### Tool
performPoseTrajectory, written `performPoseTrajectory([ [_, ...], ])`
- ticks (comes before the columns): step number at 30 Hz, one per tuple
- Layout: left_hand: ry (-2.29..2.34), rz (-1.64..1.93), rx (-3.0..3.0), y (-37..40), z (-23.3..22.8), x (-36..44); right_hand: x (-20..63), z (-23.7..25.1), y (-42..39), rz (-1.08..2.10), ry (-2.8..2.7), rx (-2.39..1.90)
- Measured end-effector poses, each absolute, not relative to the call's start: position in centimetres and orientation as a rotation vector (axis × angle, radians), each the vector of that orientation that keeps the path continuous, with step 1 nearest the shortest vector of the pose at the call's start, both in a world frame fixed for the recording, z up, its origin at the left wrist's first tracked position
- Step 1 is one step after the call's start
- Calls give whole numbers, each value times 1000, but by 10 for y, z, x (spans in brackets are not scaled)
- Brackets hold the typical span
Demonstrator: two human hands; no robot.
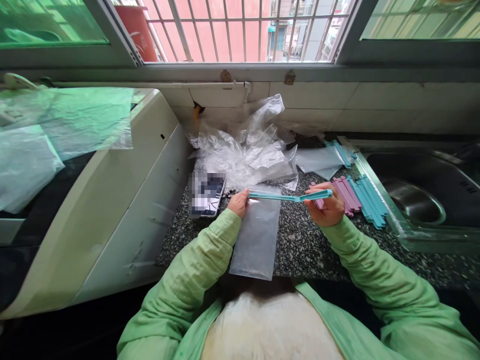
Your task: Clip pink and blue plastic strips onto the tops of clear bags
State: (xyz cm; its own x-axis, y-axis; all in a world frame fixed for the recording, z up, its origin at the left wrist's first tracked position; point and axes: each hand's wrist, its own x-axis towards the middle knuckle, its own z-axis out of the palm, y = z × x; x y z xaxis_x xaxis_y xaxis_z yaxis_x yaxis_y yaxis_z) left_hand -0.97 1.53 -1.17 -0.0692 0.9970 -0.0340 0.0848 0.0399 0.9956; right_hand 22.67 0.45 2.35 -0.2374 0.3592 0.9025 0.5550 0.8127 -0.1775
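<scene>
Centrally, a clear bag (pixel 257 235) lies flat on the counter (pixel 300 245), its top under a teal clip (pixel 288 197). Left hand (pixel 238 202) pinches the clip's left end, right hand (pixel 327 204) grips its right end. Clamping seems underway; next calls for pressing it closed evenly.

On the tabletop (pixel 307 245), a flat bag (pixel 257 237) lies at centre. A sealing clip (pixel 288 196) spans its 12 o'clock edge, between the left hand (pixel 238 202) and right hand (pixel 326 206). A phone (pixel 207 194) lies at 10 o'clock, crumpled bags (pixel 249 150) at 12, spare clips (pixel 362 199) at 2, and the sink (pixel 423 195) at 3.
</scene>
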Motion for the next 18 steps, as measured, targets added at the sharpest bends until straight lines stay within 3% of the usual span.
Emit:
performPoseTrajectory([
  [18,1337,1196,1221,16,-12,-13,241,16,4,-27,-1713,-745],
])
